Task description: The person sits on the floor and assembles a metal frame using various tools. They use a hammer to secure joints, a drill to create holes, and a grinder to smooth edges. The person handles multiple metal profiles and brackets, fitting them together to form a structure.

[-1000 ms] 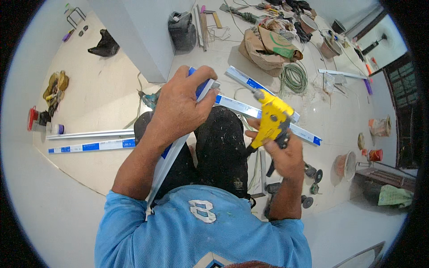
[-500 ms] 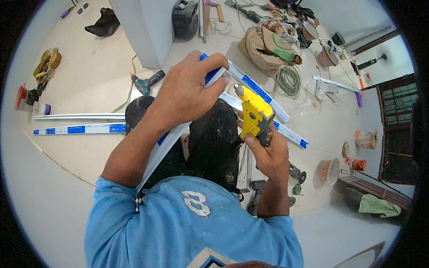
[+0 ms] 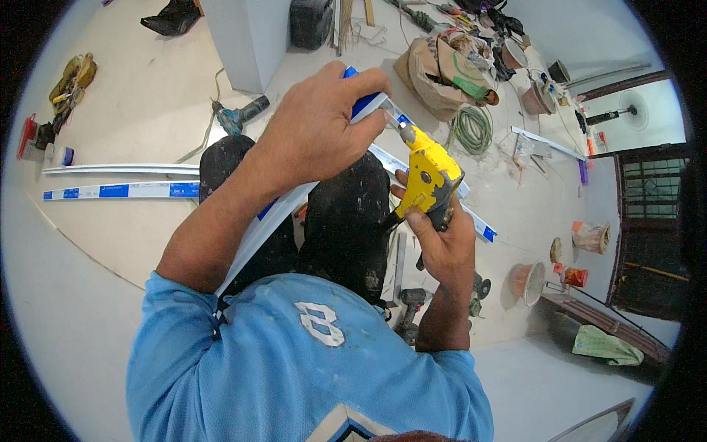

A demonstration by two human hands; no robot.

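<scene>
My left hand (image 3: 313, 129) is closed around a white metal profile (image 3: 258, 236) with blue film on it. The profile slants up from beside my chest to a corner under my fingertips, where a second length runs off to the right. My right hand (image 3: 445, 247) grips a yellow hand riveter (image 3: 427, 166), worn and scratched, with its body tilted up and left. The riveter's nose is right at the profile corner beside my left thumb. My left hand partly hides the joint, so I cannot tell whether a rivet sits in it.
White strips (image 3: 114, 191) lie on the floor at left, near a blue drill (image 3: 239, 114). Another drill (image 3: 409, 308) lies beside my right leg. Farther off are a brown sack (image 3: 438, 77), a coiled hose (image 3: 471, 130) and a bucket (image 3: 527, 283). A pillar (image 3: 247, 44) stands ahead.
The riveter's nose has come closer to the profile corner, and the thin pin seen at its tip no longer shows. Both hands and the profile shifted slightly; the whole view moved a little.
</scene>
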